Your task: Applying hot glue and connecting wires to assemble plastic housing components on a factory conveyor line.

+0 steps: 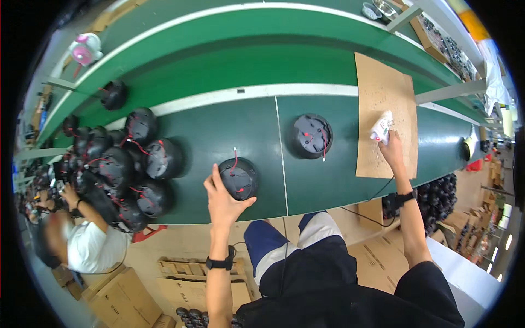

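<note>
My left hand curves around the near left side of a round black plastic housing, thumb against its near edge and fingers along its left. A red wire with a white plug rises from this housing. Over a brown cardboard sheet, my right hand grips a white tool that looks like a glue gun; its handle is mostly hidden in my fist. Between the two hands, a second black housing lies on the green table, its inner side and red wire facing up.
Several black housings with red wires are heaped on the left. A co-worker in a white shirt sits there. A thin black cable hangs near my right forearm. A metal post crosses at the right. A pink and white fan stands far left.
</note>
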`<state>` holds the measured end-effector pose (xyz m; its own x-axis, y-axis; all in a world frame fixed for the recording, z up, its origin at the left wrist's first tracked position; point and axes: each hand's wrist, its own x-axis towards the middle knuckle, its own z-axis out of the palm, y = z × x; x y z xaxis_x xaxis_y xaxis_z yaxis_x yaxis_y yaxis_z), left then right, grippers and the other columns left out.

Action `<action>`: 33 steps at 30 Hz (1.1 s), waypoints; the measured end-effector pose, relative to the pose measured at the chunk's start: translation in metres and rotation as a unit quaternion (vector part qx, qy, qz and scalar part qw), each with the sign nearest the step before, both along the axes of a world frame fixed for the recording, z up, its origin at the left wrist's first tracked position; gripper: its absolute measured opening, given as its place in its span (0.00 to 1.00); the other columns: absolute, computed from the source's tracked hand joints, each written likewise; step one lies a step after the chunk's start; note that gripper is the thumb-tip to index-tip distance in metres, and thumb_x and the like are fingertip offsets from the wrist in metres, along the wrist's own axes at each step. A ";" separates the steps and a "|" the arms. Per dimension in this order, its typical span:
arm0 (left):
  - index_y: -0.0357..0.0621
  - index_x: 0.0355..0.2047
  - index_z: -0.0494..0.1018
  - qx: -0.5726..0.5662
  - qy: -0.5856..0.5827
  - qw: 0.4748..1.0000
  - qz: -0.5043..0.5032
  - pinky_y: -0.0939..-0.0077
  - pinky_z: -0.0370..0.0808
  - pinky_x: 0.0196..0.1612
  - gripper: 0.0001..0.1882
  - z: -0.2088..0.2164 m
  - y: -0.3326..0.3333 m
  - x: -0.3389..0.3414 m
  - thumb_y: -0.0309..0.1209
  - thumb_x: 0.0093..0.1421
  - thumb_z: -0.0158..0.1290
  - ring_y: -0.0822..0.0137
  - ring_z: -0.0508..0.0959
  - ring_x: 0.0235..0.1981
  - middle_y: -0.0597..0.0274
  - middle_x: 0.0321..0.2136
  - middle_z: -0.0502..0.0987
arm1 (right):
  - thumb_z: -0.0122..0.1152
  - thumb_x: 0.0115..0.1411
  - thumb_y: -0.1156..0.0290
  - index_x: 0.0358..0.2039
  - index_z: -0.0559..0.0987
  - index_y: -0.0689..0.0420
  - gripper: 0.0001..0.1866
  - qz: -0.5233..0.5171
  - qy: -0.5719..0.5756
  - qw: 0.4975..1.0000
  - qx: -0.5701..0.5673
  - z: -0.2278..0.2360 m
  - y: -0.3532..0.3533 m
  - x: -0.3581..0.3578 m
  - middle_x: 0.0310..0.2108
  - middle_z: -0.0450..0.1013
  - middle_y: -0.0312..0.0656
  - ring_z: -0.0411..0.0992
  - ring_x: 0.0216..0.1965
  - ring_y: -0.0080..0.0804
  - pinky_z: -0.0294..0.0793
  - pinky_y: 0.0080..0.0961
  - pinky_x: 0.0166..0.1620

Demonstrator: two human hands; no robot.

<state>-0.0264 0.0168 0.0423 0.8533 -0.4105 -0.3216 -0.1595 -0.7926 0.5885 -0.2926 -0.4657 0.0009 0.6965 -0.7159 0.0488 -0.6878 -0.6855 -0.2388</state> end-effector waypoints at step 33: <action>0.35 0.62 0.57 0.079 0.153 0.733 0.658 0.59 0.75 0.56 0.68 -0.085 0.237 -0.603 0.55 0.24 0.76 0.46 0.75 0.54 0.40 0.53 0.73 | 0.81 0.35 0.44 0.72 0.43 0.39 0.71 0.320 0.044 0.943 0.077 0.014 0.172 0.187 0.63 0.56 0.67 0.60 0.60 0.72 0.63 0.58 0.62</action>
